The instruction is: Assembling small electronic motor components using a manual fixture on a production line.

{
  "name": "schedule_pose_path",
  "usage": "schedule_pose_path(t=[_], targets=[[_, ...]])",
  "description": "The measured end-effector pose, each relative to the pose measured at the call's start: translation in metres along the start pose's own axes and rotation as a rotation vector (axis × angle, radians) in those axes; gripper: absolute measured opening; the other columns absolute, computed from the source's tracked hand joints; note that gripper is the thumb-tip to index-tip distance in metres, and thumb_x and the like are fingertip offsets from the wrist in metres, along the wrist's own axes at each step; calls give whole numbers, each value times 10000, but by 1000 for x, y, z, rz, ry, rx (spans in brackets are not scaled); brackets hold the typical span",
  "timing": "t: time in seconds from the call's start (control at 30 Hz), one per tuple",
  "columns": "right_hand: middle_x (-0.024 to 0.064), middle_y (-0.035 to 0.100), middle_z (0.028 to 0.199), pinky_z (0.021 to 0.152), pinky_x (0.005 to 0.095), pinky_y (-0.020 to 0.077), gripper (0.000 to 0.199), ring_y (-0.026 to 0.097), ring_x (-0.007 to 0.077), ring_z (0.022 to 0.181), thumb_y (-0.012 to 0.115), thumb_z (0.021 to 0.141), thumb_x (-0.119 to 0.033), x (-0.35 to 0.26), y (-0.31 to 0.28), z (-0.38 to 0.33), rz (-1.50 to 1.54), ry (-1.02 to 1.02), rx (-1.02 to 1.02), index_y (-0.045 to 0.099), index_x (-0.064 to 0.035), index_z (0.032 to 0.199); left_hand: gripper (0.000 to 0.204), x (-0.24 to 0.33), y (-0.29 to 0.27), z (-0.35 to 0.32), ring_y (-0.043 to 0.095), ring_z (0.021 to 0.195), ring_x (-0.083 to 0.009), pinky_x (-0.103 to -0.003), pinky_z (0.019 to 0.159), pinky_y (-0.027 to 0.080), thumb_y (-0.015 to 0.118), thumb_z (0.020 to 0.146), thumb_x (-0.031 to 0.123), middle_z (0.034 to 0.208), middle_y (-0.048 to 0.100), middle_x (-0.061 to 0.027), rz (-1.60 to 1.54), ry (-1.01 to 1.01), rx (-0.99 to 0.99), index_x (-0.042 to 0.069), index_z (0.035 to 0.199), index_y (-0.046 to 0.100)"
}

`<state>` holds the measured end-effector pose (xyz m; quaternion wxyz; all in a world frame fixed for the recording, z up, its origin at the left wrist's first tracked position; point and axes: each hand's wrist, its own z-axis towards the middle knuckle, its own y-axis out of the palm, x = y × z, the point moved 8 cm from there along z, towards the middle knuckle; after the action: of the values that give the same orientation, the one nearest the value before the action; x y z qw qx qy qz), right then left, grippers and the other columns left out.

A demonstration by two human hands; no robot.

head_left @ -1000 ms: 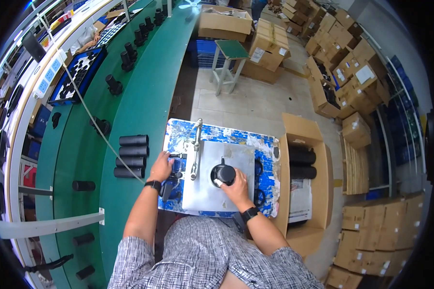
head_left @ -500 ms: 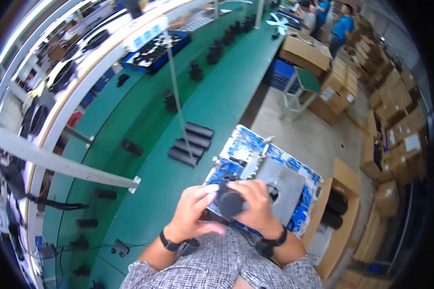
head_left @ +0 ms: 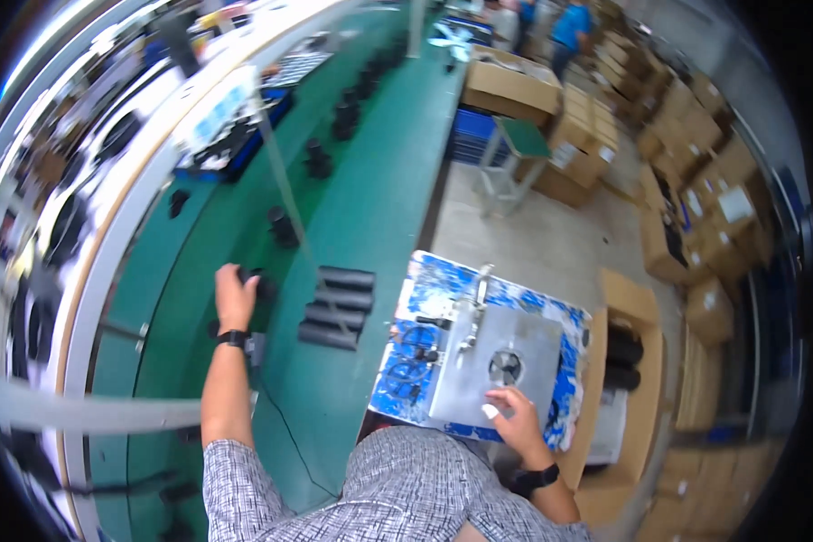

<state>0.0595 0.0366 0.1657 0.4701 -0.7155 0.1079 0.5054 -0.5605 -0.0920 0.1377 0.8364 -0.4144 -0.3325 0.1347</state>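
My left hand (head_left: 235,300) reaches out over the green belt at the left. Its fingers are closed at the side of a black cylindrical part (head_left: 262,284), and the far fingertips are partly hidden. My right hand (head_left: 518,423) hovers at the near edge of a flat metal plate (head_left: 465,384) with a round opening (head_left: 506,366). Nothing is in it, its fingers are bent and apart, and one fingertip has a white covering. Several black tubes (head_left: 332,319) lie side by side on the green table between my arms.
Black parts (head_left: 317,159) stand in a row along the belt. A blue-and-white worn stand (head_left: 406,361) carries the plate and cables. An open carton (head_left: 637,434) with black tubes is at right. A pale upright bar (head_left: 285,181) and a grey beam (head_left: 135,415) cross the left side.
Both hands were together at the black cylindrical part in front of my body. My left hand has swung left to the belt with it; the right has let go and moved right.
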Motion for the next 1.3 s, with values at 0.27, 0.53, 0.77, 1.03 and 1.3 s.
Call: schedule_pose_path(t=[0.27,0.53,0.77,1.03,1.3], targets=[[23,743,1018,770,266,558,162,685,93,882,728,949,-17,131,-55,-190,141,681,611,711,-25,1110,492,-115,99,17,582,1186,-464,-537,999,503,791,919,247,1313,605,-224,320,-194,-149,17,1288,561],[77,762,1022,822,315,581,221,723,148,942,724,925,-19,259,-51,-213,73,685,609,712,-7,1145,626,-31,71,7,567,1282,-410,-522,1001,521,731,978,350,1507,477,-164,712,-307,-284,129,1511,491],[168,762,1047,856,422,580,335,739,316,982,815,839,-189,321,-89,-120,-347,799,431,740,-42,1130,372,70,33,-123,582,1051,-201,-314,914,517,685,1016,154,1341,590,-117,-190,134,-129,53,1367,614],[116,757,941,730,402,571,351,736,268,853,835,855,-297,374,-108,-131,-121,847,464,750,-51,1089,176,294,56,-250,603,949,-119,-246,805,516,649,1024,66,1188,618,-56,-669,-130,-510,15,1190,678],[-1,737,875,619,209,479,192,646,56,748,700,983,-94,152,-140,-73,1047,330,8,774,-26,1147,325,513,77,-290,655,1147,-179,-324,1003,524,638,1040,67,1225,679,-78,-1129,-119,-1205,-34,1344,587]])
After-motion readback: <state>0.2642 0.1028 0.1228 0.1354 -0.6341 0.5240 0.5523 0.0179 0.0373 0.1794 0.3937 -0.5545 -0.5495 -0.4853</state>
